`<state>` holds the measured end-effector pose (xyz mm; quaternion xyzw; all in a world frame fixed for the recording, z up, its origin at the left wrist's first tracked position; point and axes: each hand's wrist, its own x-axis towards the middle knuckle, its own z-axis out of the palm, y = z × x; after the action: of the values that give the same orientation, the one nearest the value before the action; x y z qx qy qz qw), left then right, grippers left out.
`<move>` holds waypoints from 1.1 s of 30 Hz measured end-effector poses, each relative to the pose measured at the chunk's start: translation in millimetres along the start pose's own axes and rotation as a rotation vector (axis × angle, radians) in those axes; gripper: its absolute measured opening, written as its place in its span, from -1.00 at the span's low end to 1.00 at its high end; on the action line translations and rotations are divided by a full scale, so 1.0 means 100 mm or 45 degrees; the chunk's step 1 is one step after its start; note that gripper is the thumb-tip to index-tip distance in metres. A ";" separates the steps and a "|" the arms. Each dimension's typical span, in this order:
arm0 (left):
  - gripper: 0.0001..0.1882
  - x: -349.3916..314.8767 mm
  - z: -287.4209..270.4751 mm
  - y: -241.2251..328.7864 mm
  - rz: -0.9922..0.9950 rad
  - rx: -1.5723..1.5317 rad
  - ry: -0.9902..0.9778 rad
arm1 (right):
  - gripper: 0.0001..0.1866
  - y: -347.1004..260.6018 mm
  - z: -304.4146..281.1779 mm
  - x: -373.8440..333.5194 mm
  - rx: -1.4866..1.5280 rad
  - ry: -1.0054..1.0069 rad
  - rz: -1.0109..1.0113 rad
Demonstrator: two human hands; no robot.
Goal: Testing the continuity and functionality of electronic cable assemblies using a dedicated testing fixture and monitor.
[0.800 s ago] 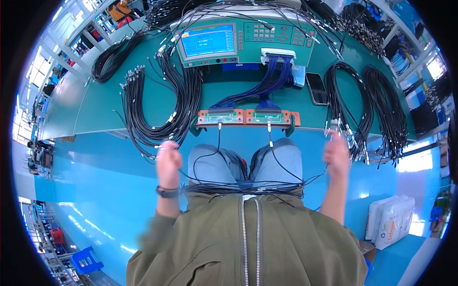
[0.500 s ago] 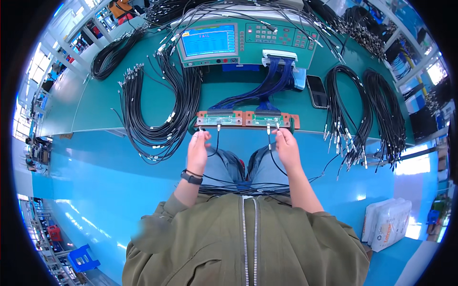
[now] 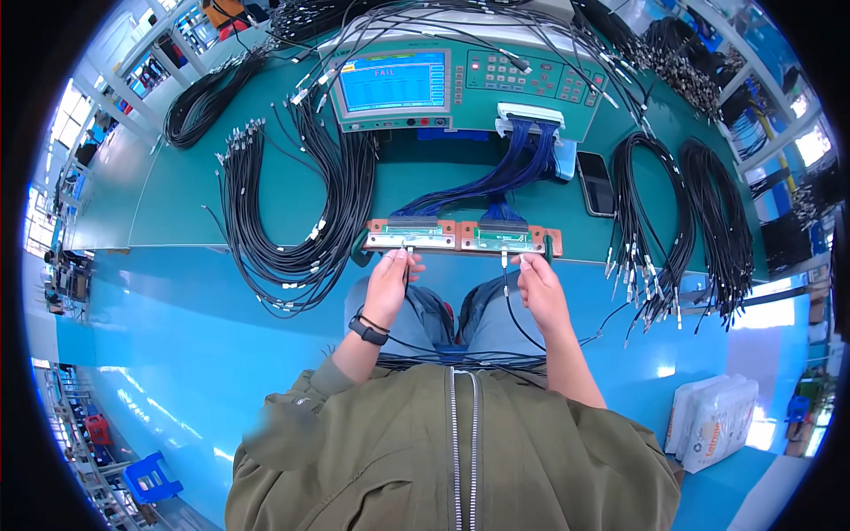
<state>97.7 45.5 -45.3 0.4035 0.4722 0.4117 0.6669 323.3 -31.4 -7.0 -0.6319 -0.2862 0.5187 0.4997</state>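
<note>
My left hand (image 3: 387, 285), a dark band on its wrist, is closed at the left connector board (image 3: 412, 237), its fingers around the plug end of a black cable. My right hand (image 3: 540, 290) is pinched just under the right end of the right connector board (image 3: 496, 239); its fingertips hide what they hold. Beside it, a black cable (image 3: 509, 296) with a pale plug (image 3: 505, 257) goes up into the right board and hangs down toward my lap. Both boards sit on an orange-brown strip at the table's front edge, with blue wire bundles (image 3: 478, 184) attached behind.
A tester (image 3: 496, 84) with a lit blue screen (image 3: 394, 81) stands behind the boards. Bundles of black cables (image 3: 257, 221) lie at left, others (image 3: 651, 203) at right beside a phone (image 3: 595, 184). More cables cross my lap. White bags (image 3: 717, 425) rest at lower right.
My left hand has moved right, from the left board's end to the cable at its middle. The right hand stays near the right board's end. The whole view has shifted slightly.
</note>
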 end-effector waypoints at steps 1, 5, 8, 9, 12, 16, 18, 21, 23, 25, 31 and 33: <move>-0.74 0.00 0.00 0.00 -0.003 0.001 0.001 | -0.80 0.03 0.00 0.02 0.001 0.000 0.003; -0.75 0.03 0.03 0.01 0.015 -0.024 -0.043 | -0.81 0.31 0.01 0.15 -0.098 -0.027 -0.130; -0.75 0.07 0.05 0.01 -0.001 -0.035 -0.048 | -0.81 0.19 0.24 0.19 0.137 0.022 -0.041; -0.75 0.07 0.06 0.00 -0.008 -0.040 -0.052 | -0.81 0.15 0.32 0.20 0.254 0.047 0.003; -0.75 0.07 0.06 -0.01 -0.011 -0.057 -0.052 | -0.80 0.20 0.34 0.21 0.424 0.036 0.047; -0.75 0.05 0.04 -0.02 0.014 -0.090 -0.035 | -0.80 0.36 0.33 0.25 0.583 -0.089 0.045; -0.76 0.06 0.02 0.00 0.013 -0.130 -0.013 | -0.81 0.41 0.35 0.21 0.577 -0.043 -0.020; -0.77 0.05 0.00 -0.01 0.008 -0.170 0.008 | -0.81 0.45 0.37 0.18 0.571 0.007 -0.082; -0.78 0.05 0.01 -0.03 0.103 -0.141 0.185 | -0.82 0.43 0.41 0.15 0.538 0.077 -0.144; -0.78 0.05 0.02 -0.06 0.199 -0.112 0.361 | -0.83 0.42 0.43 0.14 0.502 0.148 -0.206; -0.79 0.06 0.00 -0.18 0.146 0.215 0.318 | -0.83 0.44 0.40 0.16 0.403 0.275 -0.123; -0.80 0.03 0.06 -0.15 0.112 0.208 0.307 | -0.82 0.40 0.38 0.17 0.418 0.196 -0.045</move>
<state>106.6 42.1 -58.3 0.4243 0.5628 0.4463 0.5514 286.3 -17.3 -48.5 -0.5745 -0.1697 0.4996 0.6257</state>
